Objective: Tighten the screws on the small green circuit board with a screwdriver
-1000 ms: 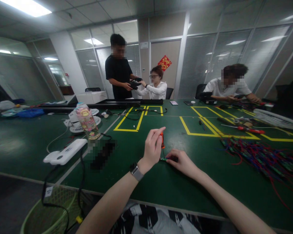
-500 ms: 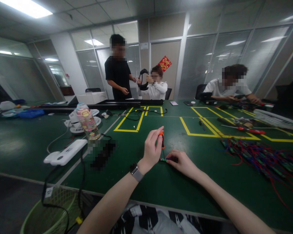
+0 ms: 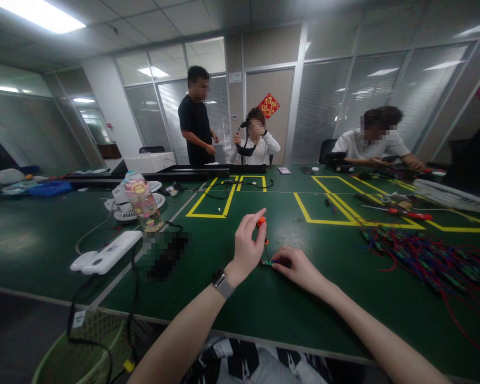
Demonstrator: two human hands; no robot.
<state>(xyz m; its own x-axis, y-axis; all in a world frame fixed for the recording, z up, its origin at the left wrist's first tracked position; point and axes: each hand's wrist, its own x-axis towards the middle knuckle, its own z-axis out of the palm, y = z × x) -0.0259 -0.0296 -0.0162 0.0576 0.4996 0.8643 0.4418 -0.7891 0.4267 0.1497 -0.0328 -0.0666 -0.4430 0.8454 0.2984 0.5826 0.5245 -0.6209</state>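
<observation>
My left hand [image 3: 248, 240], with a watch on its wrist, is closed round the orange and black handle of a screwdriver [image 3: 262, 222]. The screwdriver stands nearly upright, its thin shaft running down to a small green circuit board [image 3: 267, 263] on the green table. Pinched at the board's right end are the fingers of my right hand [image 3: 298, 265]. Where the tip meets the board is too small to make out. A heap of circuit boards with red and blue wires [image 3: 432, 256] lies to the right.
To the left stand a drink bottle [image 3: 144, 205] and a white device [image 3: 108, 252] with a black cable. Yellow tape [image 3: 206, 216] marks the table. A red-handled screwdriver [image 3: 410, 214] lies at the right. Several people are across the table; a green basket [image 3: 50, 349] is below its edge.
The screwdriver handle has tilted a little to the left in my left hand. My right hand stays at the board. Across the table, a seated person has moved a black headset.
</observation>
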